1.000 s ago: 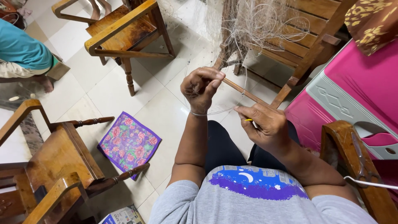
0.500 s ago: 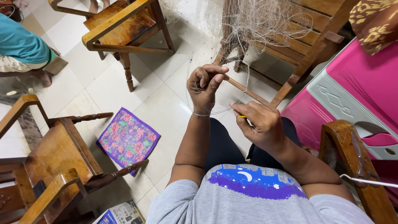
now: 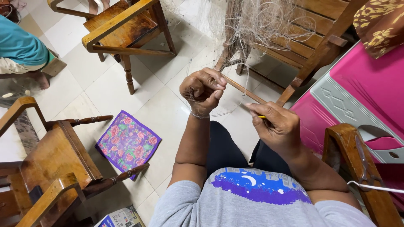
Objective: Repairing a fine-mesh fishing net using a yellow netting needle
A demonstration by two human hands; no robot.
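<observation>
At far left, a seated person in a teal top point(image 3: 19, 44) is partly in view, with a wooden chair point(image 3: 46, 168) below and a floral cloth point(image 3: 127, 143) flat on the tiled floor point(image 3: 105, 90). Toward the middle, the left hand point(image 3: 203, 89) is raised and curled shut, pinching fine threads of the net point(image 3: 252, 25), which hangs tangled over a wooden bench point(image 3: 311, 46) behind. A thin stick point(image 3: 242, 89) slants from that hand to the right hand point(image 3: 275, 126), whose fingers are closed narrowly around a small yellow tool point(image 3: 261, 117). Farther right stand a pink plastic stool point(image 3: 357, 96) and a wooden armrest point(image 3: 362, 168) with scissors point(image 3: 364, 162) lying on it.
</observation>
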